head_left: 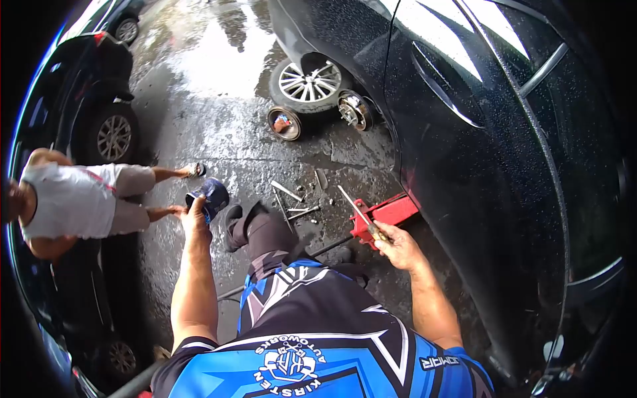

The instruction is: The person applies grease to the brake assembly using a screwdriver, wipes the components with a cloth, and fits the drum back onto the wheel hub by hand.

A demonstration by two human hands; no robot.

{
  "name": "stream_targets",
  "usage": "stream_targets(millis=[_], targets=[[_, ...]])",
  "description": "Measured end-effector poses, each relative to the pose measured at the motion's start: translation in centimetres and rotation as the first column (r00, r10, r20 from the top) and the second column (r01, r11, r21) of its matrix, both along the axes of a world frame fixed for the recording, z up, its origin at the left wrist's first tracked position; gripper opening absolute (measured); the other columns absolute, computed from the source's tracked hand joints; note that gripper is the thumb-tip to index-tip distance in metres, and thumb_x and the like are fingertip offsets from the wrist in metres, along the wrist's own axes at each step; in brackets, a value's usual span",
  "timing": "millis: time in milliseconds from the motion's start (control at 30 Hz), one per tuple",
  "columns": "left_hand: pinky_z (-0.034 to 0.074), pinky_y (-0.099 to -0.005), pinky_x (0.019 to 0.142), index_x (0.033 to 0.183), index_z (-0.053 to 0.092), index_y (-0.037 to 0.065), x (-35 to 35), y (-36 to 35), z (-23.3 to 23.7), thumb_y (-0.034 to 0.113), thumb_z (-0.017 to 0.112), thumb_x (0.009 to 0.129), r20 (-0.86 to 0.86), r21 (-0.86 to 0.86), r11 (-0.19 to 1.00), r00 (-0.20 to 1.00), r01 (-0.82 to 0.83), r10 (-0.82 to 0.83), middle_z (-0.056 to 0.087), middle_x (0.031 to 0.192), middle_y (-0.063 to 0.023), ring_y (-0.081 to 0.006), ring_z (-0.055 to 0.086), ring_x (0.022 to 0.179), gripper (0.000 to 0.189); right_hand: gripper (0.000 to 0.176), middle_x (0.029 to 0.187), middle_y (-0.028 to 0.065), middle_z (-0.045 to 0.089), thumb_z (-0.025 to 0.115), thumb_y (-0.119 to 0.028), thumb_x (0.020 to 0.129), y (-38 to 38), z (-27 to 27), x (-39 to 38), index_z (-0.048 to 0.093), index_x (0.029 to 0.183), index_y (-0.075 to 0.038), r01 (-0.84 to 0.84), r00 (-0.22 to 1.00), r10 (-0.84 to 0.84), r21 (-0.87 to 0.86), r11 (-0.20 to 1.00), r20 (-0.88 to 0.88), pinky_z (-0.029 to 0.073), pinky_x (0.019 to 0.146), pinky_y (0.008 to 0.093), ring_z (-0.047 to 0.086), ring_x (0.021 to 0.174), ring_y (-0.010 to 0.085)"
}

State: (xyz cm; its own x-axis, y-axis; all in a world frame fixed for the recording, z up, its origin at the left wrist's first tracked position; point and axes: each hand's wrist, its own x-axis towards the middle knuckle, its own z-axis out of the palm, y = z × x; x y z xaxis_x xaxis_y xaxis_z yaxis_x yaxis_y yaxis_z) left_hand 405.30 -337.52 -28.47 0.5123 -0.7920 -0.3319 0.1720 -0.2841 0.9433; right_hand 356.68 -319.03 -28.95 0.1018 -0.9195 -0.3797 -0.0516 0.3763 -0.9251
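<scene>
Screwdriver [361, 215] is gripped in the right hand [401, 249], shaft angled up by the left end of the red jack [396, 211], can't tell if they're touching. Left hand [194, 219] is wrapped around some dark blue thing [213, 196], well left of the jack, no idea what it is tbh. Loose tools [286, 191] are on the floor [232, 142] left of the jack, with a wheel [310, 83] farther out past it.

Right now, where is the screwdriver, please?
In the head view, right of centre, the screwdriver is in the right hand, overlapping the red jack.
</scene>
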Motion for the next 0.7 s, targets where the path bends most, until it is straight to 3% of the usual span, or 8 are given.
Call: stream_targets(millis=[100,167,267,300,367,400,533,700], targets=[[0.045,-0.0390,0.094,0.131,0.040,-0.006,-0.2,-6.0,-2.5,0.026,0.081,0.067,0.109,0.198,0.976,0.987,0.093,-0.116,0.055,0.121,-0.0180,-0.0272,0.058,0.105,0.083,0.048,0.091,0.0005,0.061,0.063,-0.007,0.087,-1.0,-3.2,2.1,0.050,0.132,0.002,0.116,0.991,-0.108,0.094,0.989,-0.080,0.048,0.065,0.0244,0.054,0.071,0.0073],[0.043,-0.0387,0.095,0.137,0.033,-0.004,1.0,-10.9,-4.9,0.024,0.082,0.067,0.074,0.236,0.949,0.969,0.211,-0.234,0.055,0.121,-0.0183,-0.0258,0.057,0.105,0.090,0.048,0.090,0.0008,0.061,0.063,-0.008,0.087,-3.4,-5.4,5.4,0.050,0.132,0.002,0.195,0.973,-0.173,0.140,0.971,-0.155,0.048,0.061,0.0242,0.054,0.068,0.0069],[0.042,-0.0364,0.096,0.138,0.033,-0.002,2.7,-18.7,-6.5,0.017,0.081,0.069,0.069,0.303,0.867,0.898,0.395,-0.433,0.056,0.120,-0.0179,-0.0253,0.058,0.102,0.086,0.049,0.087,0.0017,0.061,0.061,-0.010,0.087,-9.0,-6.7,11.6,0.049,0.133,0.001,0.279,0.960,-0.252,0.310,0.909,-0.126,0.046,0.056,0.0236,0.053,0.064,0.0078],[0.041,-0.0374,0.099,0.138,0.034,-0.002,4.7,-21.5,-9.5,0.020,0.082,0.068,0.139,0.295,0.825,0.832,0.483,-0.537,0.053,0.122,-0.0202,-0.0281,0.056,0.107,0.087,0.049,0.087,0.0017,0.061,0.061,-0.010,0.087,-11.4,-6.5,13.8,0.049,0.133,0.001,0.312,0.949,-0.281,0.314,0.897,-0.141,0.046,0.056,0.0236,0.053,0.064,0.0078],[0.039,-0.0397,0.103,0.138,0.035,-0.002,8.0,-25.9,-13.7,0.026,0.083,0.064,0.388,0.442,0.724,0.615,0.530,-0.687,0.048,0.127,-0.0236,-0.0334,0.050,0.117,0.092,0.046,0.081,-0.0009,0.056,0.060,-0.011,0.087,-15.2,-5.1,18.6,0.053,0.132,-0.004,0.417,0.908,-0.386,0.463,0.783,-0.164,0.042,0.050,0.0206,0.051,0.060,0.0073],[0.038,-0.0409,0.104,0.138,0.035,-0.002,8.7,-27.4,-13.3,0.028,0.084,0.061,0.403,0.493,0.689,0.562,0.532,-0.722,0.045,0.129,-0.0248,-0.0357,0.047,0.120,0.095,0.049,0.082,-0.0002,0.058,0.061,-0.014,0.087,-17.2,-4.5,20.4,0.051,0.134,-0.004,0.425,0.903,-0.396,0.484,0.765,-0.166,0.042,0.050,0.0209,0.053,0.061,0.0075],[0.036,-0.0446,0.107,0.137,0.033,-0.002,12.2,-30.4,-12.9,0.030,0.084,0.057,0.460,0.560,0.612,0.405,0.558,-0.790,0.042,0.130,-0.0260,-0.0405,0.042,0.124,0.100,0.051,0.089,0.0019,0.060,0.061,-0.011,0.087,-26.5,-2.0,25.0,0.048,0.134,0.000,0.348,0.937,-0.290,0.474,0.809,-0.194,0.044,0.054,0.0240,0.052,0.063,0.0079],[0.034,-0.0445,0.107,0.133,0.035,-0.003,15.4,-32.9,-14.4,0.029,0.085,0.055,0.469,0.611,0.531,0.273,0.587,-0.840,0.043,0.128,-0.0248,-0.0395,0.042,0.123,0.098,0.050,0.092,0.0031,0.062,0.062,-0.012,0.088,-33.5,-3.8,26.5,0.049,0.134,0.002,0.335,0.938,-0.264,0.387,0.859,-0.226,0.048,0.063,0.0247,0.054,0.067,0.0087]])
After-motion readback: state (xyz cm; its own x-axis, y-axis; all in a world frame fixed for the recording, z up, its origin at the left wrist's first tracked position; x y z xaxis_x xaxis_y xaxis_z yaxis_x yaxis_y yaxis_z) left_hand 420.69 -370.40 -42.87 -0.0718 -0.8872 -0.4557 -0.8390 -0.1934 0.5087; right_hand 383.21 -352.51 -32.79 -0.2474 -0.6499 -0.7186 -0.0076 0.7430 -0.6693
